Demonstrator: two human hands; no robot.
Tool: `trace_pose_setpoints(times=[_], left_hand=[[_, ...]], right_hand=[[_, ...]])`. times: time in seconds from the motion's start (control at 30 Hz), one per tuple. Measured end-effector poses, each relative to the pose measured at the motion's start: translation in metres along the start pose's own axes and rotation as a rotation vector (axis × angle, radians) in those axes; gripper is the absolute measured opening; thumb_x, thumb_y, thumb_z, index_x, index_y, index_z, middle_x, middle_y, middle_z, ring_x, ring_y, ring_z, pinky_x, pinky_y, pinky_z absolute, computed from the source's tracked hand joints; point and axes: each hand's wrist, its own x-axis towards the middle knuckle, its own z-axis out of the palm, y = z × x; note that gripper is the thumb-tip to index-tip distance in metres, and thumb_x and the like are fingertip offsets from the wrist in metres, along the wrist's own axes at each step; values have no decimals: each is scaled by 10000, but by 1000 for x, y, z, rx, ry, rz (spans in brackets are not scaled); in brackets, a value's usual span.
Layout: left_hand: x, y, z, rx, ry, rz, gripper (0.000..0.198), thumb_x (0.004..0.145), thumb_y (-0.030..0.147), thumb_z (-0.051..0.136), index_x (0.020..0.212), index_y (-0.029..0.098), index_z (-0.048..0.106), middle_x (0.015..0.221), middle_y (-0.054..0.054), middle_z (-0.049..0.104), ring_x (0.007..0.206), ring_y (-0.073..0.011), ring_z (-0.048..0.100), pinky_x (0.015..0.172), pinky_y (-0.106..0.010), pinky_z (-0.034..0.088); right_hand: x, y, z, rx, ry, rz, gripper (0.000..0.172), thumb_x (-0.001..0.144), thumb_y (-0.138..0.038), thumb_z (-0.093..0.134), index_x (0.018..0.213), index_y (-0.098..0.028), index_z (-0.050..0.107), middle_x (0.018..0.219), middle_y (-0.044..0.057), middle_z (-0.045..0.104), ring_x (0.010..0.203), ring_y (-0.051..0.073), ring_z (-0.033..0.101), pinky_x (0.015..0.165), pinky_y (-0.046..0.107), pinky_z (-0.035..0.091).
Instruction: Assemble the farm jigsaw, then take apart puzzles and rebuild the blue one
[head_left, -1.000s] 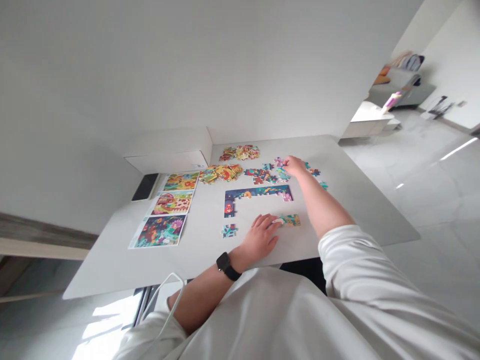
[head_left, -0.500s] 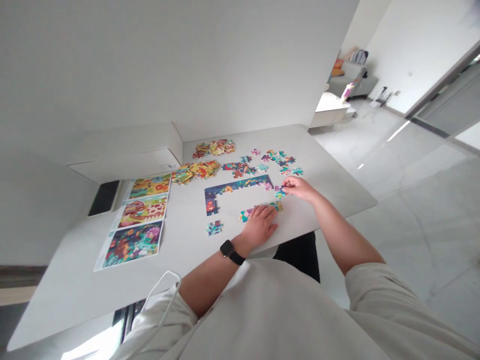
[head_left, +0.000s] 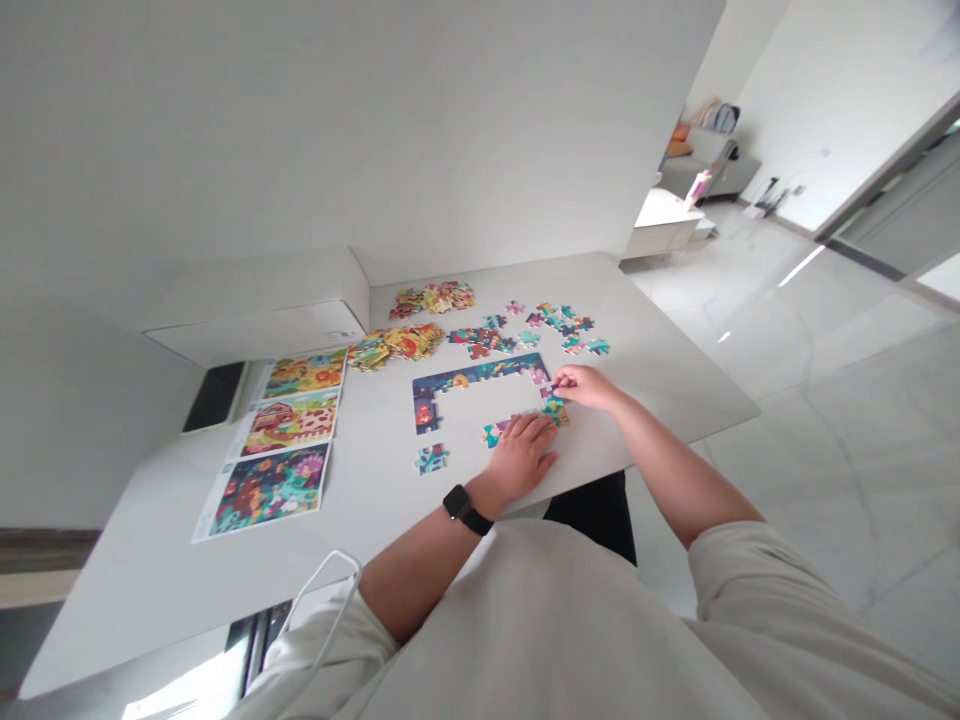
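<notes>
My left hand [head_left: 523,455] lies flat, fingers spread, over a joined strip of puzzle pieces [head_left: 493,434] along the near side. Pinched between the fingertips of my right hand [head_left: 577,385] is a puzzle piece [head_left: 551,400], set between the partly joined dark blue puzzle border [head_left: 480,376] and the right end of the strip. My fingers cover part of it, and I cannot tell whether it is locked in. At the border's lower left, a separate teal pair of pieces [head_left: 431,459] rests on the table.
Loose pieces [head_left: 564,322] lie at the back right, and dark blue ones [head_left: 484,340] behind the border. Yellow pieces [head_left: 397,345] and red-yellow pieces [head_left: 433,298] form piles. Picture sheets [head_left: 274,490], a phone [head_left: 215,396] and a white box [head_left: 255,325] occupy the left.
My right hand has moved left and slightly down with the puzzle piece, closing the gap to the border and strip. My left hand has stayed on the strip.
</notes>
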Motion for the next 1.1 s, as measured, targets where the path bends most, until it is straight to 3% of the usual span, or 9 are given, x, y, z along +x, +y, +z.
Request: trace_pose_setpoints(times=[0.43,0.77,0.87,1.0,1.1], left_hand=[[0,0,-1,-17,-2,-14,471,1047,350,581,1497,234,653,1584,-123,601,1502,-349,482,1307,-598,345],[-2,1,-5,-62,-8,-1,404,1041,349,600,1426,289,709,1497,-99,657,1383,-332,554,1194,-575,455],[-3,1,-3,-52,3,-10,415,1029,363,627,1428,278,706,1554,-123,611,1448,-346,520,1244,-606,413],[-3,-1,2,-16,0,-21,443,1022,385,646,1452,283,677,1645,-125,539,1589,-367,395,1333,-683,255],[-2,-3,5,-20,-13,-17,457,1025,395,647,1463,265,658,1673,-139,515,1610,-359,383,1338,-681,258]], right_hand=[[-1,-2,3,-137,35,-36,115,840,-199,784,949,-231,761,862,-4,784,808,172,730,761,262,535],[-12,-17,7,-313,10,-55,120,847,-150,809,930,-236,800,916,23,784,801,178,719,783,281,531],[-17,-18,9,-342,25,-67,119,865,-151,796,945,-238,798,941,30,772,807,176,710,787,284,527],[-20,-16,11,-347,46,-81,116,881,-160,783,964,-240,796,951,28,762,797,173,699,797,290,529],[-23,-16,11,-339,50,-97,129,889,-157,770,977,-248,795,950,23,755,797,171,699,805,293,530]])
